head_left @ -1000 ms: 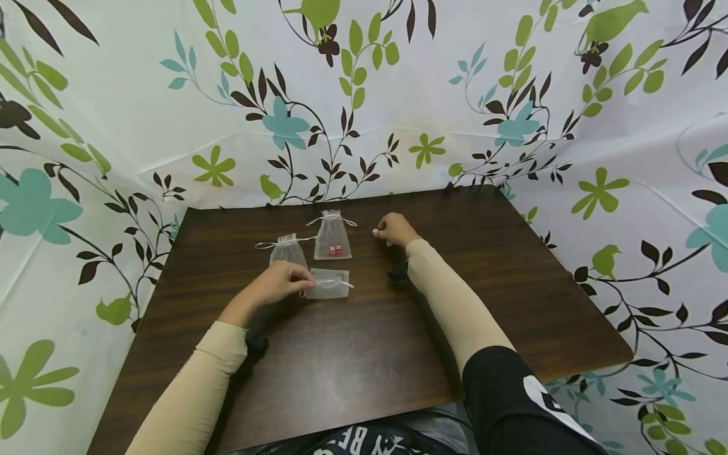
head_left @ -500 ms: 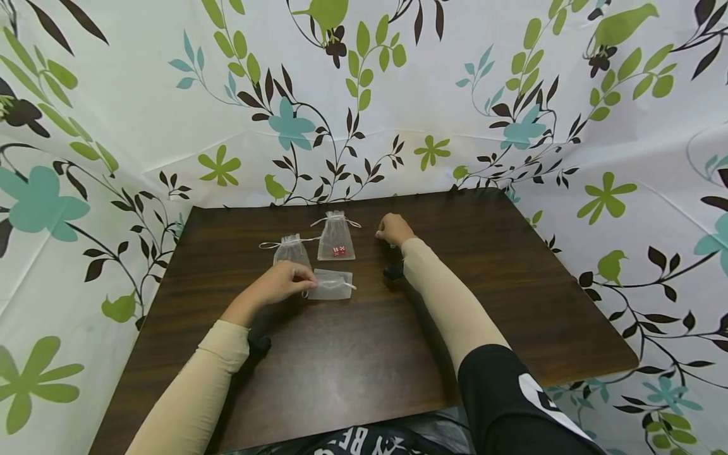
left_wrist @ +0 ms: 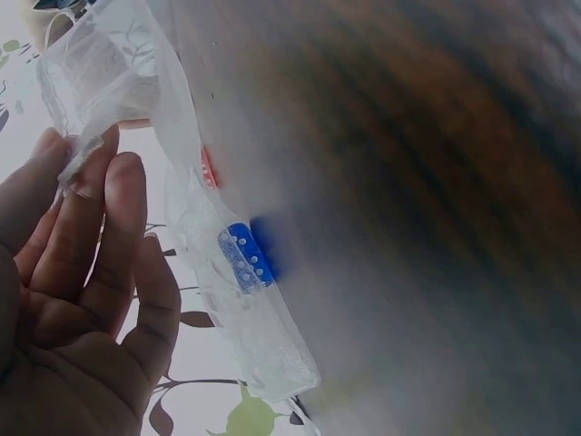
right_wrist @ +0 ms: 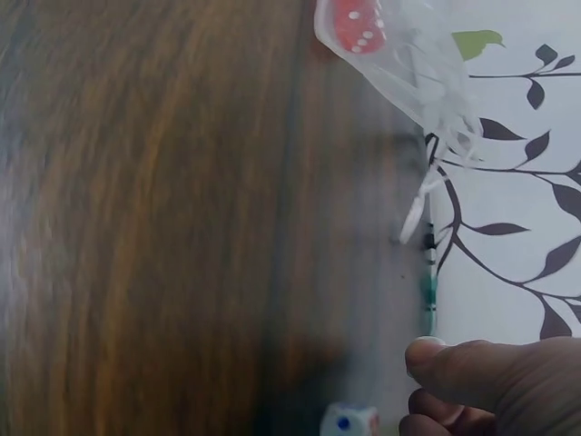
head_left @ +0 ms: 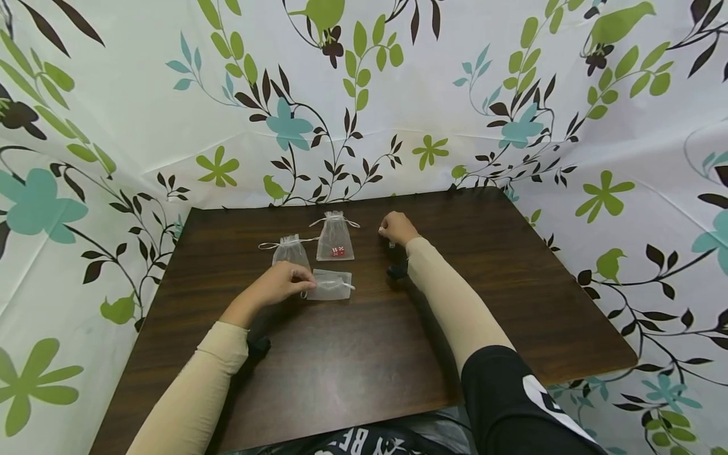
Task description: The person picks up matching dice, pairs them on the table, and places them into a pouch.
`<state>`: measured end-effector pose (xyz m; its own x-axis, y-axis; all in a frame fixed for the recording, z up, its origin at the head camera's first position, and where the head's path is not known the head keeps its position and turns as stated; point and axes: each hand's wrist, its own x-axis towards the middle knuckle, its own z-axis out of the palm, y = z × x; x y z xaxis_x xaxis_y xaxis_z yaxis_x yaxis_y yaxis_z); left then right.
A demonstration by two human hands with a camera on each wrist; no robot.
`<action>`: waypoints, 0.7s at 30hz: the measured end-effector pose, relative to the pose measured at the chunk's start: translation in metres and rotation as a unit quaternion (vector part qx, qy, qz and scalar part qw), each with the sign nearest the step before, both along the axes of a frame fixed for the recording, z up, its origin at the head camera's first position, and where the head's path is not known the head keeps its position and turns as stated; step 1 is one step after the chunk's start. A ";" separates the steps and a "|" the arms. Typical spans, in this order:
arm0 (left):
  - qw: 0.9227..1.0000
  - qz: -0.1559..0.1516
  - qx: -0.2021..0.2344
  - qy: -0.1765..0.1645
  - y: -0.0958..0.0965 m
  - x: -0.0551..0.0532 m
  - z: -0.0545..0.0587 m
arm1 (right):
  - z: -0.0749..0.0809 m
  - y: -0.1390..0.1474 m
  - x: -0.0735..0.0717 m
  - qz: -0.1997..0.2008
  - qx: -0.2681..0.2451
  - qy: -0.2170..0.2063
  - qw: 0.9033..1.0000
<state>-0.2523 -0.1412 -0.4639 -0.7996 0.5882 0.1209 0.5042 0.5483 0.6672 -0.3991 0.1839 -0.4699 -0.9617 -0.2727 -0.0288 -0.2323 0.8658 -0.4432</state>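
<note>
My left hand (head_left: pixel 277 282) pinches the end of a small sheer drawstring bag (head_left: pixel 332 285) lying flat; in the left wrist view its thin fabric (left_wrist: pixel 100 68) is between thumb and fingers. Just behind is a second sheer bag (head_left: pixel 291 251), with blue dice (left_wrist: pixel 245 258) showing through in the left wrist view. A third bag (head_left: pixel 327 240) holds red dice (head_left: pixel 338 251). At the back right, my right hand (head_left: pixel 399 227) has curled fingers, with a small white die (head_left: pixel 382 230) at the fingertips. Another white die (right_wrist: pixel 349 421) rests on the table close by, under the hand.
A dark brown wooden table (head_left: pixel 352 354) carries everything. Its back edge meets a patterned white curtain (head_left: pixel 364 161) with leaves and flowers. White drawstrings (head_left: pixel 267 245) stick out from the bags' necks.
My right hand shifts slightly beside the dice; the white die at its fingertips, hidden half a second ago, shows again. My left hand keeps its pinch on the bag.
</note>
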 end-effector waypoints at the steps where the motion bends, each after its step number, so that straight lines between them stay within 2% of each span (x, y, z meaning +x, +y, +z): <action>1: 1.000 0.001 0.000 0.000 0.000 0.000 0.000 | 0.001 0.002 0.000 0.002 0.002 0.003 1.000; 9: 1.000 0.003 -0.003 -0.003 -0.002 0.000 0.001 | 0.008 0.023 0.004 -0.008 -0.013 0.011 1.000; 21: 1.000 0.002 -0.004 -0.006 -0.001 0.000 0.000 | 0.007 0.046 0.012 -0.012 0.011 -0.002 1.000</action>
